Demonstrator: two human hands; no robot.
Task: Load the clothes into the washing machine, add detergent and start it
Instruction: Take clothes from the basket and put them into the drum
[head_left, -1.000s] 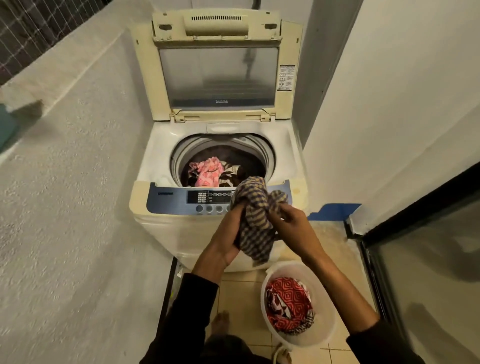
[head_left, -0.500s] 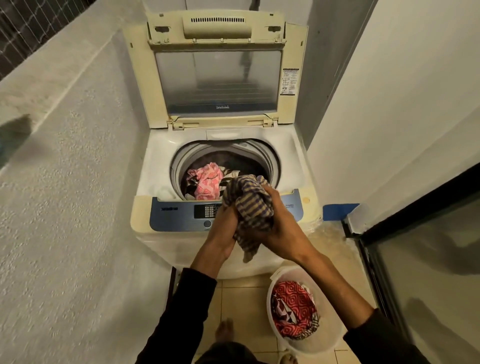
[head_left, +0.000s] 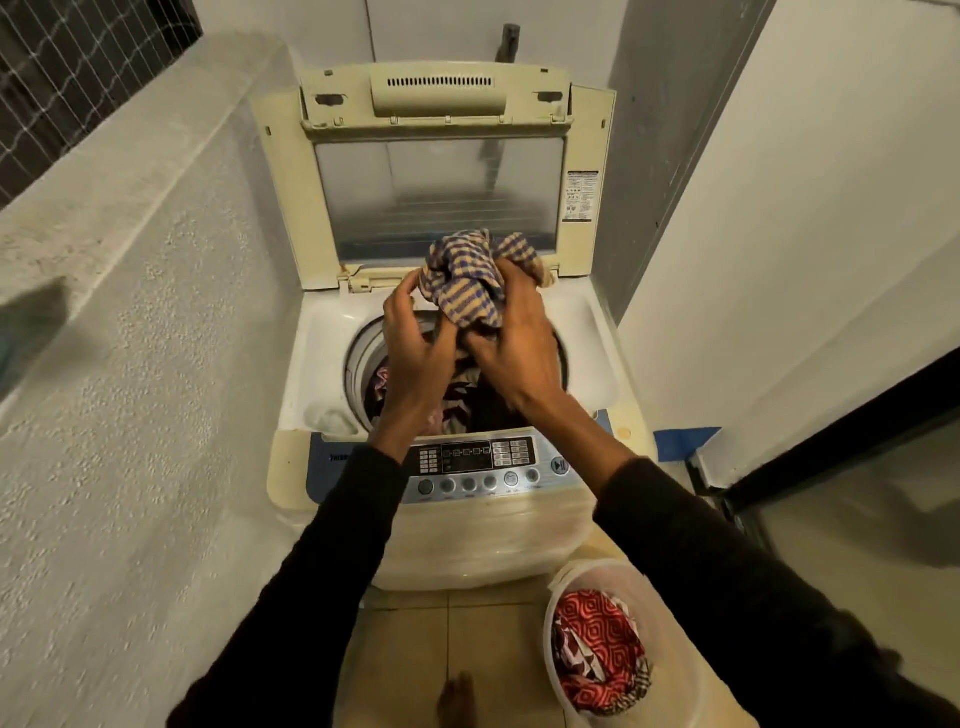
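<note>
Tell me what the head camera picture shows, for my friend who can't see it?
Two hands, left and right, hold a bunched checked cloth over the open washer, which already has clothes inside. Its lid stands up at the back. A white basket on the floor holds a red patterned cloth.

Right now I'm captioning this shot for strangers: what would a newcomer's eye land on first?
Dead centre, the left hand and right hand hold a bunched checked cloth over the open drum of a top-loading washing machine, its lid upright. Lower right, a white basket holds a red patterned garment.
</note>
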